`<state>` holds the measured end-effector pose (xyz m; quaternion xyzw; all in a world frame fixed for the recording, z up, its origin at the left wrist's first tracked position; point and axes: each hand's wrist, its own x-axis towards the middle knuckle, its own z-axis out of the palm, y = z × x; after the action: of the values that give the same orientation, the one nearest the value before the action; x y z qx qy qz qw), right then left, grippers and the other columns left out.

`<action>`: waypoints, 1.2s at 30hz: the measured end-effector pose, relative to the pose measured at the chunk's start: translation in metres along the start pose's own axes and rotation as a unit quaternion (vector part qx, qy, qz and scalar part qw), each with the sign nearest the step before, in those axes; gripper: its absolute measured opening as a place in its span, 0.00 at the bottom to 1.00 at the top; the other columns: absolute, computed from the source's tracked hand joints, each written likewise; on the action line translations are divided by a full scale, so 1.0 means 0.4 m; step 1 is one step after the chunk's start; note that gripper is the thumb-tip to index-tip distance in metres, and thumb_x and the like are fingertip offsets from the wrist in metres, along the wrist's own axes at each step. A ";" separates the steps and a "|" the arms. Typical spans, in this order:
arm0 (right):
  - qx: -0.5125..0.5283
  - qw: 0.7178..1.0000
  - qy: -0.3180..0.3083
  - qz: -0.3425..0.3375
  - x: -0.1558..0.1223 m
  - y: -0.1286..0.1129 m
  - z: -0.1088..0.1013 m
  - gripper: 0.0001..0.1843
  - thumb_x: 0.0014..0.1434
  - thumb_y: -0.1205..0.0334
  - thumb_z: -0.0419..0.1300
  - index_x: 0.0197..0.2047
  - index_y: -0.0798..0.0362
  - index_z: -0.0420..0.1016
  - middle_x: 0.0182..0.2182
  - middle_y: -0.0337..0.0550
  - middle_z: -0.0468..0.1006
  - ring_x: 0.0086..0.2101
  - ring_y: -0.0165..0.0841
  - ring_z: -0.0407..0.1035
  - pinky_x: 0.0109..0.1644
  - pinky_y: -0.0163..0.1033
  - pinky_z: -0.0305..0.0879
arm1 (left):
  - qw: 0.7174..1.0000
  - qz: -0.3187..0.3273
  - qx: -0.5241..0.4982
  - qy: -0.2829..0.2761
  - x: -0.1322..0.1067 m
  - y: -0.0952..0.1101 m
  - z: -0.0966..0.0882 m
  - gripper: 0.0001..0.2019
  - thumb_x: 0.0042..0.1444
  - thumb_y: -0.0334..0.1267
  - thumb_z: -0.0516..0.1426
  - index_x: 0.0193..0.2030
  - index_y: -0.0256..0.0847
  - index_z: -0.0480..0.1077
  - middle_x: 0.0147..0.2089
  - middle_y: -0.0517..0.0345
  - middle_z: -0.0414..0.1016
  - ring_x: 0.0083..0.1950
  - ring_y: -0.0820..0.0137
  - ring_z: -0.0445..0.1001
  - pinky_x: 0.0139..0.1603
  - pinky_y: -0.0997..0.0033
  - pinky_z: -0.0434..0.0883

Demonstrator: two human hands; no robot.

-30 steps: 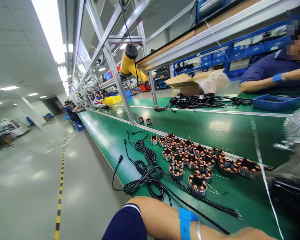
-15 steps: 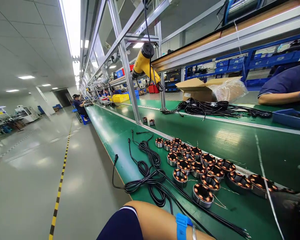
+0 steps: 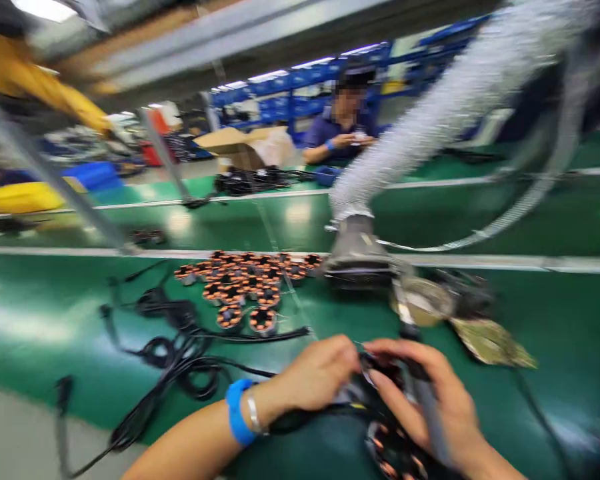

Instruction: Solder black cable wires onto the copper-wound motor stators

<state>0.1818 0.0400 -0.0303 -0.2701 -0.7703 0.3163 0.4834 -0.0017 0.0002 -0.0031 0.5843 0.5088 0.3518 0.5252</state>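
While both hands meet just in front of the stator cluster (image 3: 245,287), the left hand (image 3: 320,377) presses its fingertips together on the top of a dark stator (image 3: 386,459), and the right hand (image 3: 430,400) curls round a grey rod-like tool (image 3: 437,433) — blur hides finer detail. This looks like work on a lead at that stator, with black cable (image 3: 180,353) left of the cluster and a duct hood (image 3: 357,253) right of it. A next move calls for a steady tip on a small target — and a firm pinch.
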 end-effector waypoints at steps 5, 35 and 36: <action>-0.019 0.998 0.030 0.043 0.010 -0.011 0.011 0.15 0.60 0.67 0.59 0.50 0.47 0.64 0.38 0.42 0.78 0.31 0.31 0.75 0.37 0.37 0.78 | 0.995 -0.032 -0.078 -0.054 0.011 -0.017 -0.025 0.24 0.65 0.60 0.45 0.35 0.40 0.62 0.23 0.67 0.54 0.26 0.74 0.51 0.27 0.73 0.51; 0.004 0.998 0.058 0.016 0.014 -0.041 0.038 0.17 0.58 0.71 0.58 0.50 0.48 0.63 0.32 0.37 0.73 0.27 0.26 0.71 0.32 0.31 0.73 | 0.996 0.041 0.073 -0.010 -0.017 0.001 0.004 0.16 0.70 0.46 0.45 0.34 0.41 0.62 0.26 0.63 0.68 0.28 0.72 0.65 0.34 0.72 0.60; 0.004 0.998 0.059 0.025 0.013 -0.044 0.040 0.17 0.58 0.71 0.58 0.50 0.48 0.62 0.31 0.37 0.73 0.27 0.27 0.71 0.32 0.31 0.72 | 0.996 0.038 0.080 0.003 -0.019 0.000 0.010 0.15 0.70 0.46 0.44 0.35 0.41 0.62 0.26 0.63 0.67 0.28 0.72 0.64 0.33 0.72 0.59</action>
<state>0.1632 0.0287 -0.0193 -0.3057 -0.7319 0.3148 0.5213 0.0001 -0.0082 -0.0030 0.6425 0.5141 0.3314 0.4616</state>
